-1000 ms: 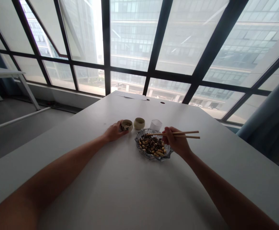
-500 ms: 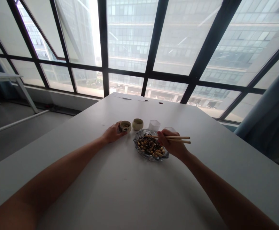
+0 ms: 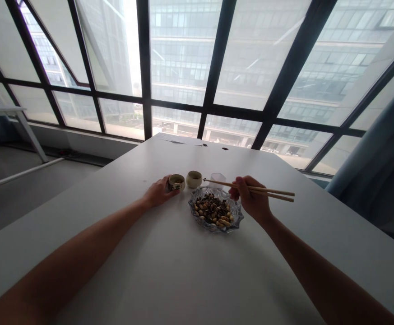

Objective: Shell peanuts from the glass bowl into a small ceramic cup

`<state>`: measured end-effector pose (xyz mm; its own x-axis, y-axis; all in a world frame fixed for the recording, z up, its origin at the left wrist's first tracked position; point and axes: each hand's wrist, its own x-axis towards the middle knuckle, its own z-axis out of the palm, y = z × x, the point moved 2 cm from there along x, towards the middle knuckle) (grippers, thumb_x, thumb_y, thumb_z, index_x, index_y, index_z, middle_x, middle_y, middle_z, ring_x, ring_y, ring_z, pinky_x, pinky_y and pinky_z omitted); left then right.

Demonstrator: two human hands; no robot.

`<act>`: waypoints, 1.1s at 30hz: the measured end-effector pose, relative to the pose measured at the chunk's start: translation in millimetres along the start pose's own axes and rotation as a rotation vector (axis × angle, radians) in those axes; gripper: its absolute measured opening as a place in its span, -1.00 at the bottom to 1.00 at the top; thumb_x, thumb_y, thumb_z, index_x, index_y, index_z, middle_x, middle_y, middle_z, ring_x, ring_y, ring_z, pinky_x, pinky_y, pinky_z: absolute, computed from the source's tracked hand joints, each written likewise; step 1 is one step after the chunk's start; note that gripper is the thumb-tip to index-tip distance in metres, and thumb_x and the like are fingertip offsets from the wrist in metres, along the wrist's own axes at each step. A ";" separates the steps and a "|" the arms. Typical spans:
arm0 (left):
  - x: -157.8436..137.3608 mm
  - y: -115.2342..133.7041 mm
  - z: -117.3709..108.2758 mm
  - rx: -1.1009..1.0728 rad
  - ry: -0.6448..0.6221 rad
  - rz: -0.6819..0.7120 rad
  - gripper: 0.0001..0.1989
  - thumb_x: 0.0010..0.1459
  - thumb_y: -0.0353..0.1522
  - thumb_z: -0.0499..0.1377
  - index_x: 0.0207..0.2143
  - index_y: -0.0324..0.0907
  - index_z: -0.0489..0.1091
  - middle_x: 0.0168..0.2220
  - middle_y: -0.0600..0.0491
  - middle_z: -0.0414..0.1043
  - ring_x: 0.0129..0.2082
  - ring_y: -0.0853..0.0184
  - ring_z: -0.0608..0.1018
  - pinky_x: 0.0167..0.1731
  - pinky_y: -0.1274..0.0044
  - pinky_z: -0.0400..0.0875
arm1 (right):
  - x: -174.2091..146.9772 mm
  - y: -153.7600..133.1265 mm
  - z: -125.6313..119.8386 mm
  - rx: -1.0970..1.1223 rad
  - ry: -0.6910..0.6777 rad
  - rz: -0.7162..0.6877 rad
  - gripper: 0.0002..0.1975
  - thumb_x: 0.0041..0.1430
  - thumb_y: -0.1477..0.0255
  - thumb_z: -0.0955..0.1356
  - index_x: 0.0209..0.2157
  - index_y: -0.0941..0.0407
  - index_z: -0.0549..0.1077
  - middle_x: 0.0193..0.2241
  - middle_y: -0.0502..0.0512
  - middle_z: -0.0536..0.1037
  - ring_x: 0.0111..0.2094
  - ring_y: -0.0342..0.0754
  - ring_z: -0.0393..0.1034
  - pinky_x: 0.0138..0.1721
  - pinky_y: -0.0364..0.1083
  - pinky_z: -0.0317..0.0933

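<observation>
My left hand [image 3: 159,191] is wrapped round a small ceramic cup [image 3: 177,183] with dark characters on its side and some bits inside. My right hand [image 3: 252,199] grips a pair of wooden chopsticks [image 3: 271,192], their tips pointing left near a second, plain cup [image 3: 194,179]. A small dark speck, too small to name for certain, shows at the tips. Below them stands a scalloped glass bowl [image 3: 235,224] holding dark seeds [image 3: 213,206] and peanuts [image 3: 222,222]. Behind the bowl is a clear plastic cup [image 3: 218,178], partly crossed by the chopsticks.
Everything stands on a wide white table [image 3: 156,280]. Sheets of paper [image 3: 179,141] lie at its far end, beside round holes in the top. Large windows rise behind, a blue curtain [image 3: 373,158] hangs at right, and another white table [image 3: 0,109] is at far left.
My right hand has drawn the chopsticks up from the seeds, shifting right and lifting the tips above the bowl's far rim. The left hand stays on its cup.
</observation>
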<state>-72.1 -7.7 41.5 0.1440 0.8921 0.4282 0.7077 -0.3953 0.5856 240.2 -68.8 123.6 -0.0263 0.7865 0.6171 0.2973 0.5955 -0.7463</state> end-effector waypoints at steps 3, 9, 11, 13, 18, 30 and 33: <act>-0.2 1.3 0.3 0.039 -0.039 0.010 -0.28 0.09 -0.04 0.25 0.21 -0.19 0.23 0.12 -0.21 0.44 0.08 -0.04 0.51 0.08 0.22 0.38 | 12.3 -2.4 9.8 -0.055 0.055 -0.110 -0.59 0.29 0.03 0.31 -0.43 0.07 0.41 -0.58 0.05 0.56 -0.62 -0.11 0.43 -0.57 -0.13 0.33; 0.4 -0.4 0.5 0.031 -0.036 0.001 -0.29 0.07 -0.01 0.26 0.21 -0.09 0.24 0.11 -0.15 0.46 0.07 -0.04 0.51 0.07 0.22 0.39 | 30.1 20.8 39.3 -0.181 -0.111 -0.082 -0.53 0.23 -0.05 0.32 -0.45 0.08 0.43 -0.59 0.06 0.56 -0.58 -0.08 0.46 -0.52 -0.12 0.34; 0.9 -1.4 1.4 0.035 -0.038 0.001 -0.28 0.06 0.00 0.25 0.21 -0.07 0.23 0.11 -0.15 0.46 0.07 -0.04 0.52 0.07 0.20 0.39 | 31.2 24.8 39.6 -0.163 -0.118 -0.041 -0.52 0.22 -0.06 0.32 -0.44 0.08 0.45 -0.58 0.07 0.57 -0.57 -0.08 0.46 -0.53 -0.13 0.34; 1.2 -2.1 2.1 0.045 -0.033 -0.001 -0.28 0.06 0.01 0.24 0.22 -0.07 0.23 0.10 -0.15 0.46 0.06 -0.04 0.52 0.06 0.19 0.40 | 30.4 22.1 31.2 -0.118 -0.020 -0.036 -0.52 0.24 -0.06 0.30 -0.42 0.09 0.46 -0.58 0.07 0.55 -0.58 -0.09 0.44 -0.55 -0.13 0.34; 0.9 -2.0 2.3 0.084 -0.037 -0.013 -0.26 0.07 0.01 0.23 0.24 -0.07 0.21 0.12 -0.14 0.45 0.08 -0.03 0.51 0.08 0.23 0.39 | 24.4 8.0 -0.8 -0.097 0.079 0.029 -0.42 0.18 -0.14 0.29 -0.53 0.09 0.43 -0.71 0.04 0.46 -0.74 -0.15 0.30 -0.73 -0.16 0.19; 3.1 3.9 2.6 0.062 -0.027 -0.041 -0.11 0.00 0.03 0.28 0.29 -0.15 0.12 0.19 -0.23 0.37 0.15 -0.09 0.47 0.11 0.17 0.37 | 17.8 7.2 -18.0 -0.285 -0.322 -0.002 -0.41 0.23 -0.13 0.25 -0.56 0.10 0.41 -0.70 0.05 0.48 -0.69 -0.12 0.36 -0.68 -0.16 0.21; 4.8 4.2 3.9 0.024 -0.011 -0.025 -0.12 -0.02 0.01 0.30 0.27 -0.17 0.15 0.17 -0.22 0.40 0.15 -0.06 0.48 0.12 0.19 0.38 | 16.4 5.1 -15.0 -0.279 -0.378 -0.014 -0.43 0.24 -0.11 0.25 -0.56 0.09 0.41 -0.69 0.03 0.48 -0.68 -0.12 0.37 -0.66 -0.16 0.22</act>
<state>-65.8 -4.2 43.3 0.1341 0.9039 0.4061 0.7271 -0.3682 0.5794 255.7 -55.4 133.6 -0.3626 0.8139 0.4540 0.5385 0.5806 -0.6107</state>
